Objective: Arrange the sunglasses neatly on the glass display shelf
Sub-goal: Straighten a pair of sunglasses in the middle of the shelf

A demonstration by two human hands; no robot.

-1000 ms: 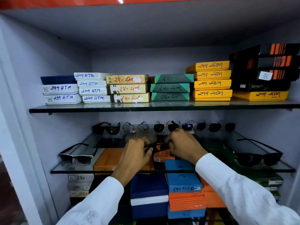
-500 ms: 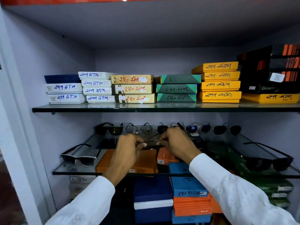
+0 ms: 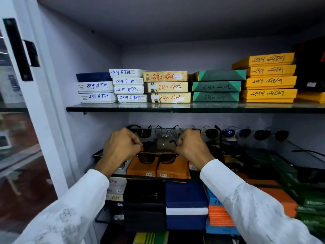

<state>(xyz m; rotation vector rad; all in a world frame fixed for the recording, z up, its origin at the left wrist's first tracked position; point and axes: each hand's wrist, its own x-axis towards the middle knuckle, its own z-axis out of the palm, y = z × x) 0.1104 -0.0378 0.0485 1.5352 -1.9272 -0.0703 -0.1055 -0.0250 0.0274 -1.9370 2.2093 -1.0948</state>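
Both my hands hold one pair of dark brown sunglasses (image 3: 156,157) above the middle glass shelf (image 3: 288,148), lenses facing me. My left hand (image 3: 121,147) pinches its left temple and my right hand (image 3: 190,147) pinches the right one. Along the shelf's back wall stands a row of several sunglasses: a black pair (image 3: 141,132), a clear-lens pair (image 3: 168,132), dark aviators (image 3: 212,133), a blue-lens pair (image 3: 236,133) and another dark pair (image 3: 270,135). A black-and-white pair (image 3: 98,156) lies at the front left, mostly hidden by my left wrist. Another black pair (image 3: 309,173) rests at the front right.
The upper glass shelf (image 3: 175,108) carries stacks of white, yellow, green and orange labelled boxes. Below the middle shelf, orange boxes (image 3: 158,170), blue boxes (image 3: 186,205) and black cases (image 3: 144,196) are stacked. A white door frame (image 3: 51,120) and glass door stand at the left.
My hands have spread apart, opening the sunglasses' temples and turning the lenses toward me. The camera has swung left and closer.
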